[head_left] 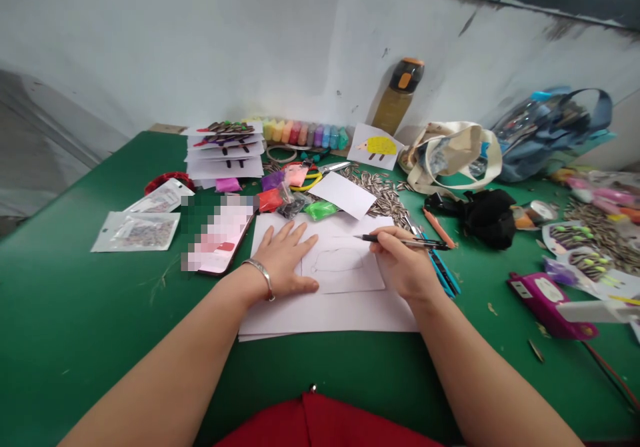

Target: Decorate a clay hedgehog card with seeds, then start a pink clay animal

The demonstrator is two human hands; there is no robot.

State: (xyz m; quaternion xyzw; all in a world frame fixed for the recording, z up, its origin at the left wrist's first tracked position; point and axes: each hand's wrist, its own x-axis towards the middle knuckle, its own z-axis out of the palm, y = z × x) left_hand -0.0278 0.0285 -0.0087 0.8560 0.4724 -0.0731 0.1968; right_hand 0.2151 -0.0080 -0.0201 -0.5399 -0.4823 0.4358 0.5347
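My left hand [283, 260] lies flat with fingers spread on the white paper, its thumb and fingers at the left edge of a smaller white sheet [345, 282]. That sheet rests on larger white sheets [320, 317] and bears a thin pencil-like outline of a rounded shape. In my right hand [407, 264] is a black pen [400, 240], gripped between thumb and fingers. Its tip points left, just above the drawn outline; whether it touches the paper I cannot tell. A phone [223, 234] with a blurred screen lies left of my left hand.
Behind the paper lie small bags of coloured clay [270, 199], scissors [333, 166], a blank card [345, 194] and sunflower seeds [387, 197]. A yellow hedgehog card [376, 147] leans by a bottle [400, 97]. Blue cutters [445, 274] and a magenta glue gun [550, 304] lie right.
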